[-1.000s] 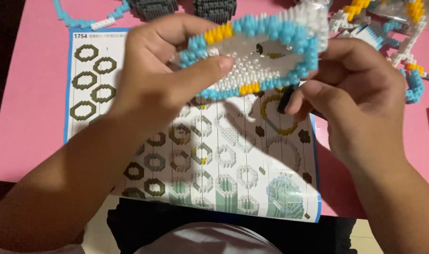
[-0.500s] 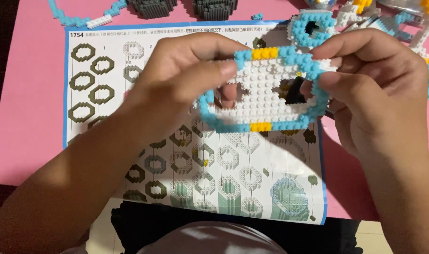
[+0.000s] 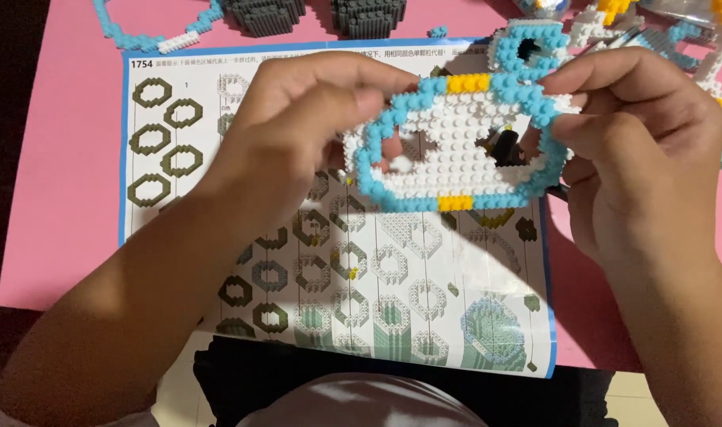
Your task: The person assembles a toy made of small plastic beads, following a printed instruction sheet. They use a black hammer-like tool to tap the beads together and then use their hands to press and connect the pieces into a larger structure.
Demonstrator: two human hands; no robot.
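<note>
Brick plate (image 3: 456, 150) hangs between both hands, left grip (image 3: 306, 134) and right grip (image 3: 638, 150) clasping its ends.

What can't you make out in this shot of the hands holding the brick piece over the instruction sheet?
Head view:
- Instruction sheet: middle steps hidden by both hands and the white and blue brick panel.
- Left hand fingertips: behind the panel.
- Dark bit behind the panel's hole, by the right hand: too hidden to identify.
- Dark brick blocks: cut off at the top edge.

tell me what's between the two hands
In the head view, a white brick panel with blue-and-yellow rim spans between left hand and right hand, both gripping it.
</note>
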